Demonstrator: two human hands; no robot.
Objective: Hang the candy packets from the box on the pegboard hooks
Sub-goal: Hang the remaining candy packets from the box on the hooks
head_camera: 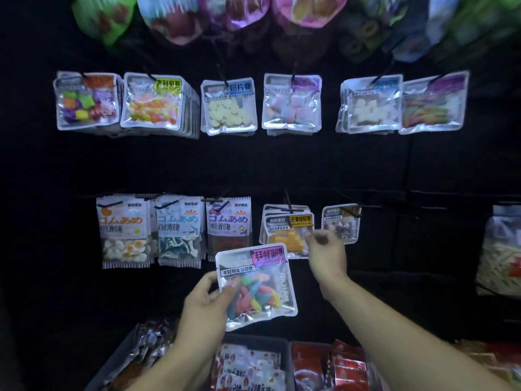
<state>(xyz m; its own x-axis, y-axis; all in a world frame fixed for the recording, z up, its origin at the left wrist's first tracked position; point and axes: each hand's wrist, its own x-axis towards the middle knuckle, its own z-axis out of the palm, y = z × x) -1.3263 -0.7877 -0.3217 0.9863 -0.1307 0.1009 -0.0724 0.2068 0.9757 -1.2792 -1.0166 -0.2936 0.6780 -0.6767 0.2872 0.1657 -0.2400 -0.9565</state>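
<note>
Head view: left hand [207, 299] pinched the candy packet [256, 286] by its left edge, thumb on the front, held up before the pegboard [282, 165]. Right hand [327, 251] was raised right of the packet, fingers loosely curled, gripping nothing, just before the orange packet [287, 230]. Box [251, 359] sat below the packet.

Dim scene: a near-black pegboard [282, 165] swallows detail, and light from the viewer's side falls on the glossy packets. Glare streaks the packet [255, 286] pinched in the left hand [204, 300]. Well above that grip, the top bags [174, 21] smear with blur. The right hand [327, 253] is softly blurred. Edges bow outward.
</note>
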